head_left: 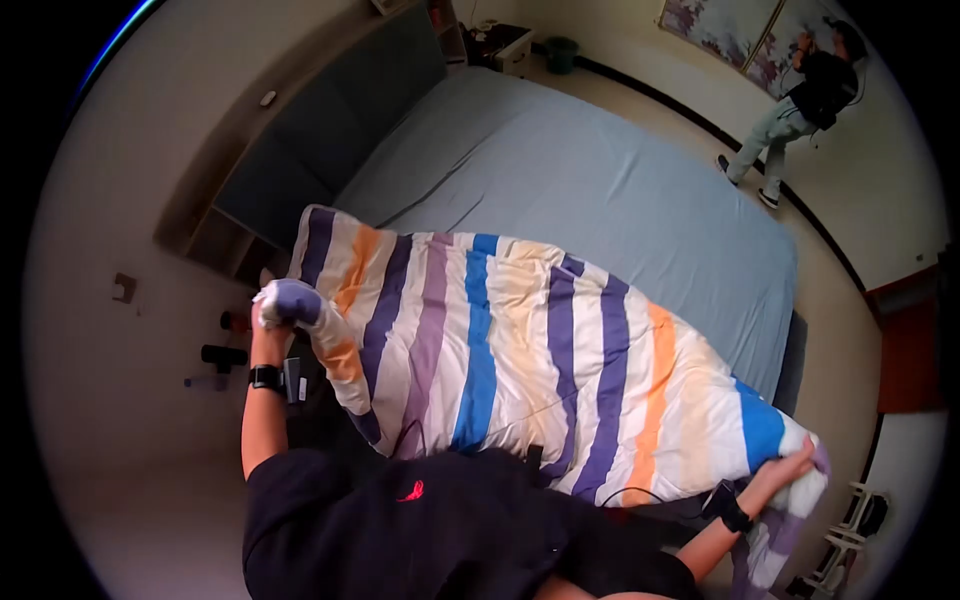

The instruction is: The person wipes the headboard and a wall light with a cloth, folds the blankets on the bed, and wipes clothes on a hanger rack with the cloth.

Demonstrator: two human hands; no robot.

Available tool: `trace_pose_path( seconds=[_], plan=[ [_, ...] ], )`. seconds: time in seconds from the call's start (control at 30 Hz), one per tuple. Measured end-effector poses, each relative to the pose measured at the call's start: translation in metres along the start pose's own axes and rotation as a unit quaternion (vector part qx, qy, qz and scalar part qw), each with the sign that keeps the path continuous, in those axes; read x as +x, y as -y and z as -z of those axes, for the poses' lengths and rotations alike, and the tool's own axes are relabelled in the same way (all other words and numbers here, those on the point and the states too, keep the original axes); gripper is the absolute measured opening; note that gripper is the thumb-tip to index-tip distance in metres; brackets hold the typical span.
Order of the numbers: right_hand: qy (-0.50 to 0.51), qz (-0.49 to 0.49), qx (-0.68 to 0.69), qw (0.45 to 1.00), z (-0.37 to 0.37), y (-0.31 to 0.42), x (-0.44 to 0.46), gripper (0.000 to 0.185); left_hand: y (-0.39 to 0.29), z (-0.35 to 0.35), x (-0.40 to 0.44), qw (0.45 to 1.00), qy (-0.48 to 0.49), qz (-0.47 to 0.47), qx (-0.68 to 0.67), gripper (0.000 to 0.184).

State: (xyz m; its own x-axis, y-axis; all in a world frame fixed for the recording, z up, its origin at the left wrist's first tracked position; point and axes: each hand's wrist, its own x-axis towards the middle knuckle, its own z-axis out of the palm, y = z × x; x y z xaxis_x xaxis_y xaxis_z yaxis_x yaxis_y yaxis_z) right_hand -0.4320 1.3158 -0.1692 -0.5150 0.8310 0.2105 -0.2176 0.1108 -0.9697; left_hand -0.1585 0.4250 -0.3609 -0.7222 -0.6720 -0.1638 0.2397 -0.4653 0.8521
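Purple-and-orange striped quilt (428, 340), spread between left hand (271, 308) and right hand (784, 472). Gripped in closed fingers at bunched, well-separated edges, probably to hold width open. Draped partly over near side of bed (600, 190), close to black shirt (400, 530), likely letting bed take some weight.

Above the bare sheet of the bed (600, 200) the air is open, and a hand could pass there from the headboard (330, 120) to the far edge. On the near side the striped quilt (480, 340) is a barrier, because it spans between the two arms. At the left, the headboard stands in the way. Beyond the bed is a strip of free floor (640, 105), but a person (800, 110) stands on it by the wall.
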Motion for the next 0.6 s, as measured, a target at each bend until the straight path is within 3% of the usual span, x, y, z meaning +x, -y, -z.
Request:
trace_pose_path(
  seconds=[0.07,0.1,0.13,0.17,0.2,0.23,0.27,0.3,0.33,0.37,0.43,0.53,0.57,0.6],
  plan=[
    [0.142,-0.020,-0.024,0.989,-0.032,-0.090,0.051,0.033,0.069,-0.034,0.056,0.995,-0.034,0.078,-0.059,0.019],
    [0.177,0.071,-0.108,0.976,-0.046,-0.127,0.070,0.030,0.099,-0.064,0.083,0.993,-0.022,0.106,-0.051,0.021],
    [0.210,0.159,-0.192,0.945,-0.043,-0.147,0.096,0.027,0.082,-0.131,0.070,0.957,0.078,-0.008,0.281,0.014],
    [0.178,0.112,-0.135,0.968,-0.038,-0.169,0.167,0.024,0.063,-0.203,0.055,0.802,0.091,-0.162,0.567,0.012],
    [0.145,0.068,-0.075,0.984,-0.037,-0.188,0.224,0.022,0.063,-0.227,0.091,0.905,0.129,-0.156,0.373,0.023],
    [0.128,0.069,0.002,0.989,-0.033,-0.139,0.241,0.023,0.037,-0.242,0.118,0.806,0.195,-0.353,0.434,0.026],
    [0.189,0.031,0.011,0.982,-0.004,-0.089,0.255,0.026,-0.007,-0.260,0.108,0.760,0.243,-0.414,0.437,0.030],
    [0.147,0.086,-0.037,0.985,0.024,-0.036,0.246,0.030,-0.051,-0.280,0.097,0.711,0.288,-0.473,0.433,0.034],
    [0.133,0.124,0.036,0.983,0.054,-0.011,0.268,0.029,-0.083,-0.255,0.124,0.651,0.232,-0.536,0.486,0.031],
    [0.125,0.226,-0.025,0.966,0.097,0.016,0.263,0.029,-0.112,-0.229,0.122,0.643,0.181,-0.544,0.508,0.030],
    [0.087,0.403,-0.083,0.907,0.197,0.054,0.304,0.033,-0.147,-0.161,0.097,0.688,0.085,-0.501,0.518,0.029],
    [-0.011,0.356,-0.030,0.934,0.287,0.091,0.239,0.037,-0.142,-0.054,0.059,0.738,0.008,-0.442,0.510,0.026],
    [-0.013,0.301,-0.027,0.953,0.259,0.005,0.268,0.038,-0.101,-0.051,0.065,0.726,-0.016,-0.415,0.548,0.025],
    [-0.027,0.281,-0.022,0.959,0.263,0.007,0.270,0.039,-0.104,-0.034,0.062,0.741,-0.032,-0.385,0.549,0.024]
  ],
)
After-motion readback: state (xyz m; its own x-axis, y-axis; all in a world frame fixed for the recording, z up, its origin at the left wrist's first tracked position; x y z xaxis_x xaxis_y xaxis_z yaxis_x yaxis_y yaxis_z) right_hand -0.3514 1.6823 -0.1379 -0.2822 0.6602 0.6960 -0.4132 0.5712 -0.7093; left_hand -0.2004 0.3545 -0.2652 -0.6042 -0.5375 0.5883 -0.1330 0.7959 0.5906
